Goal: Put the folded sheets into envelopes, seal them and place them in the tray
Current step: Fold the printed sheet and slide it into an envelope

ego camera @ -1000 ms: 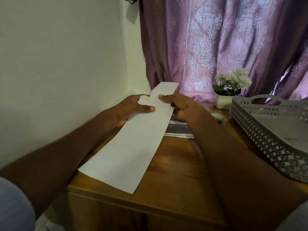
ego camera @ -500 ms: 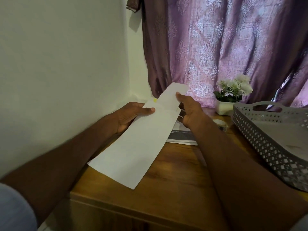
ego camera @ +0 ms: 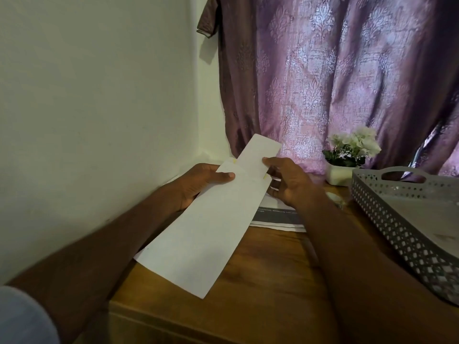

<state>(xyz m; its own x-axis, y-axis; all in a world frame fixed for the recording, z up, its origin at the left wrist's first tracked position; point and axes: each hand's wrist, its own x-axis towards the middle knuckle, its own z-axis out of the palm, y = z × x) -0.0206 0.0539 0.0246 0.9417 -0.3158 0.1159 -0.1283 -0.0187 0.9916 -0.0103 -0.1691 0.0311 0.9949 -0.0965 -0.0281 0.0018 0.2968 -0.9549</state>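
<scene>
Long white envelope held above tabletop, gripped by left hand; folded sheet half inside its mouth, pinched by right hand. Grey tray at right.

Both forearms are stretched forward from the near corners, angled in toward each other so the hands nearly meet at the far middle. The left hand is turned palm-in, thumb laid flat across the top of the envelope with the fingers tucked underneath, so it's pinched along its left edge. The right hand is seen from the back, wrist bent a little; its thumb tip is pressed on the folded sheet sticking out of the far end, the other fingers curled behind and mostly hidden.
</scene>
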